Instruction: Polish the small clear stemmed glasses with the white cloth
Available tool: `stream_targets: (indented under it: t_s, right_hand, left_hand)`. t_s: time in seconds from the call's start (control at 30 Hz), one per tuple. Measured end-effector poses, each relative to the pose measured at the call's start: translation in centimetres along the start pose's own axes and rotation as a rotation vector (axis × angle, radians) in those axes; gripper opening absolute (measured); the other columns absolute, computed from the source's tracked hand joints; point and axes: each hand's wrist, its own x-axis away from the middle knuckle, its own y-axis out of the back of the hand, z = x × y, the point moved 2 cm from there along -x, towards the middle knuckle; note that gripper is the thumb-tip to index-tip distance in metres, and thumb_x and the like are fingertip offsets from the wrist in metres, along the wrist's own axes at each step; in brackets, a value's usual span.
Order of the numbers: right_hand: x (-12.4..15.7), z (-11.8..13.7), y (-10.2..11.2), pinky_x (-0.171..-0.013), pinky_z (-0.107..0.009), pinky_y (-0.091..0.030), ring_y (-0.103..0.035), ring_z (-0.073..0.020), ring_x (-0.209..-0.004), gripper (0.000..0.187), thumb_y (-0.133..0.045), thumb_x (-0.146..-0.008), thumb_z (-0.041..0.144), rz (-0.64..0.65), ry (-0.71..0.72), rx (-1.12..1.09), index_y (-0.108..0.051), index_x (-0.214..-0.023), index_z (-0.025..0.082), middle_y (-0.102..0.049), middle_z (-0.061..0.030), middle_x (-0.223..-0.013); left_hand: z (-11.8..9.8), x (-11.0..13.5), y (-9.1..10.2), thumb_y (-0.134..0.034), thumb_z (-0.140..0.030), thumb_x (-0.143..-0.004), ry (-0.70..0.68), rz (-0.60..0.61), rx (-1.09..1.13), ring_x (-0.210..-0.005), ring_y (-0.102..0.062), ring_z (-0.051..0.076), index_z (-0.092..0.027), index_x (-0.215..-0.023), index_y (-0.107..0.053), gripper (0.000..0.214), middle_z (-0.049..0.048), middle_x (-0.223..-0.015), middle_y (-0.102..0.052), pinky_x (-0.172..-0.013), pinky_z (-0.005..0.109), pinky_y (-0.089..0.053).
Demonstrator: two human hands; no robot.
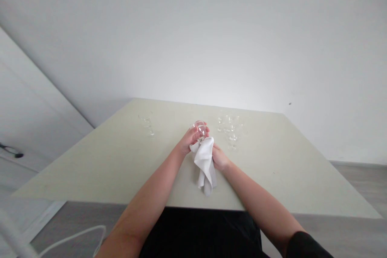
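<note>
Over the middle of the table, my left hand (186,142) is closed around the bowl of a clear stemmed glass (200,130), whose rim points away from me. My right hand (219,158) grips a white cloth (205,159) against the lower part of that glass. Folds of the cloth hang down toward the near table edge and hide the stem and foot. The fingers of my right hand are mostly behind the cloth.
A pale table (121,169) stands against a white wall. Several clear stemmed glasses (232,129) are grouped right of my hands. More clear glassware (148,123) stands on the left, faint against the tabletop. A white door with a dark handle (12,151) is at far left.
</note>
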Motion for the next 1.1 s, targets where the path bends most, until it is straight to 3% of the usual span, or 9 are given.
stream_targets:
  t_s: [0.13, 0.27, 0.47, 0.63, 0.83, 0.97, 1.1]
  right_hand:
    - [-0.5, 0.2, 0.1, -0.062, -0.025, -0.048, -0.061, -0.0154, -0.064, 0.03, -0.082, -0.067, 0.042, -0.115, 0.02, -0.121, -0.071, -0.083, 0.018, -0.072, -0.0001, -0.074]
    - [-1.0, 0.7, 0.5, -0.07, -0.03, -0.054, -0.069, -0.0229, -0.078, 0.025, -0.074, -0.073, 0.04, -0.217, -0.01, -0.134, -0.07, -0.086, 0.019, -0.075, -0.0035, -0.078]
    - [-1.3, 0.3, 0.4, -0.08, -0.034, -0.056, -0.071, -0.0265, -0.093, 0.019, -0.065, -0.075, 0.035, -0.172, -0.107, -0.172, -0.068, -0.084, 0.019, -0.077, -0.0053, -0.085]
    - [-1.7, -0.2, 0.8, -0.081, -0.036, -0.057, -0.071, -0.0274, -0.093, 0.019, -0.07, -0.068, 0.034, -0.193, -0.055, -0.12, -0.065, -0.077, 0.019, -0.077, -0.0057, -0.083]
    - [-1.8, -0.4, 1.2, -0.08, -0.037, -0.056, -0.072, -0.0275, -0.09, 0.035, -0.082, -0.064, 0.046, -0.125, 0.018, 0.077, -0.067, -0.079, 0.019, -0.076, -0.0058, -0.078]
    - [-1.7, -0.3, 1.5, -0.076, -0.035, -0.056, -0.072, -0.0269, -0.085, 0.036, -0.083, -0.062, 0.046, -0.112, 0.043, 0.157, -0.07, -0.081, 0.018, -0.076, -0.0055, -0.077]
    - [-1.5, -0.2, 1.7, -0.071, -0.033, -0.055, -0.072, -0.0249, -0.08, 0.038, -0.083, -0.063, 0.043, -0.104, -0.005, 0.185, -0.071, -0.089, 0.019, -0.076, -0.0042, -0.077]
  left_hand:
    - [0.1, -0.3, 0.2, -0.086, -0.057, -0.064, -0.087, -0.082, 0.001, -0.069, -0.065, 0.013, -0.021, -0.107, -0.061, 0.061, 0.0012, -0.089, -0.069, -0.06, 0.024, -0.051]
    - [-0.3, -0.7, 0.8, -0.084, -0.057, -0.066, -0.244, -0.243, -0.019, -0.07, -0.065, 0.011, -0.022, -0.104, -0.059, 0.058, 0.0008, -0.089, -0.068, -0.059, 0.021, -0.049]
    - [-1.1, -1.1, 1.5, -0.083, -0.057, -0.067, -0.411, -0.401, -0.131, -0.066, -0.063, 0.01, -0.022, -0.102, -0.056, 0.057, -0.0007, -0.084, -0.066, -0.055, 0.019, -0.043]
    - [-1.0, -1.1, 1.0, -0.087, -0.052, -0.063, -0.511, -0.361, -0.4, -0.069, -0.064, 0.013, -0.021, -0.103, -0.054, 0.061, 0.0001, -0.083, -0.066, -0.059, 0.023, -0.047]
    - [-0.4, 0.0, -0.6, -0.088, -0.038, -0.065, -0.532, -0.228, -0.735, -0.08, -0.066, 0.015, -0.022, -0.111, -0.055, 0.058, 0.0036, -0.096, -0.068, -0.065, 0.025, -0.047]
    - [-0.5, 0.5, -1.2, -0.088, -0.035, -0.064, -0.532, -0.195, -0.821, -0.079, -0.066, 0.015, -0.022, -0.115, -0.054, 0.062, 0.0035, -0.095, -0.069, -0.064, 0.025, -0.047]
    - [-0.8, 0.5, -1.2, -0.086, -0.036, -0.065, -0.537, -0.248, -0.814, -0.077, -0.066, 0.015, -0.022, -0.114, -0.054, 0.06, 0.003, -0.095, -0.068, -0.063, 0.025, -0.047]
